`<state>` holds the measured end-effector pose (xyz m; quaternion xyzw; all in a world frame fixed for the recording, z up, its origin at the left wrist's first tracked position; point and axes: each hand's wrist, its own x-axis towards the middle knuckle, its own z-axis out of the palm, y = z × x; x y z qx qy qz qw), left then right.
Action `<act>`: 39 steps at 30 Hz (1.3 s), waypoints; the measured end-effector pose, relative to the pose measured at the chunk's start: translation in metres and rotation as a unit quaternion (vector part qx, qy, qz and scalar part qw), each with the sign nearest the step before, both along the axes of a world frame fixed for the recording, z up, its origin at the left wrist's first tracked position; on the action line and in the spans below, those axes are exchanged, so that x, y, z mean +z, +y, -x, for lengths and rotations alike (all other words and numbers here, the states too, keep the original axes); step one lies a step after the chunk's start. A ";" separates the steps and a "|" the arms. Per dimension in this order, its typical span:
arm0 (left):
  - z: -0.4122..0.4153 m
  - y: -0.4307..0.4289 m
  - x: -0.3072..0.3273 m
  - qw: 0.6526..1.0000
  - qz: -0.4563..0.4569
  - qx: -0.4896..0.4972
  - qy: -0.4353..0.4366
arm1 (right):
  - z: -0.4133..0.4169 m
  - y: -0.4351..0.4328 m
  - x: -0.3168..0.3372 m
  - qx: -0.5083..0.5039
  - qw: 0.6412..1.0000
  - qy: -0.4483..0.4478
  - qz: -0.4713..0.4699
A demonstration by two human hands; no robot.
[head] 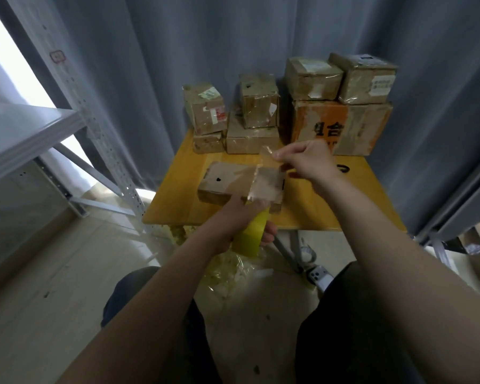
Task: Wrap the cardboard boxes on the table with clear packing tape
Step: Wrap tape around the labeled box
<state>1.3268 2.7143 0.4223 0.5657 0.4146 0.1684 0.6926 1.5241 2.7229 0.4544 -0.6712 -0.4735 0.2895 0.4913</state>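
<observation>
Taping is under way: a strip of clear tape [263,187] stretches over the flat cardboard box [222,181] lying mid-bench [344,200], stacked boxes [313,79] at 12 o'clock; next, I judge, the strip needs lowering and pressing flat. The right hand [308,159], raised at the box's 1 o'clock, pinches the free end in its fingers [281,155]; the left hand [230,214] grips the yellow tape roll [250,236] at 6 o'clock

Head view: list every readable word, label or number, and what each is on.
"合": black, on the orange box; the character left of it is unclear.
White label on the top right box: blurred.
Stickers on the left box: blurred.
Red stamp on the shelf post: unreadable.
</observation>
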 end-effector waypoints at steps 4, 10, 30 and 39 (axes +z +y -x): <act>0.007 -0.016 -0.026 0.997 0.062 -0.046 0.031 | -0.020 0.016 -0.001 -0.037 0.999 -0.031 0.025; -0.002 0.002 -0.028 0.992 0.122 -0.005 0.042 | -0.020 0.042 -0.018 -0.053 0.995 -0.044 0.070; -0.023 0.020 -0.021 0.989 0.121 -0.017 0.087 | -0.039 0.066 -0.068 -0.080 0.930 -0.308 0.183; -0.018 0.011 -0.049 0.991 0.122 0.015 0.049 | 0.011 0.012 -0.076 0.089 0.923 -0.366 0.080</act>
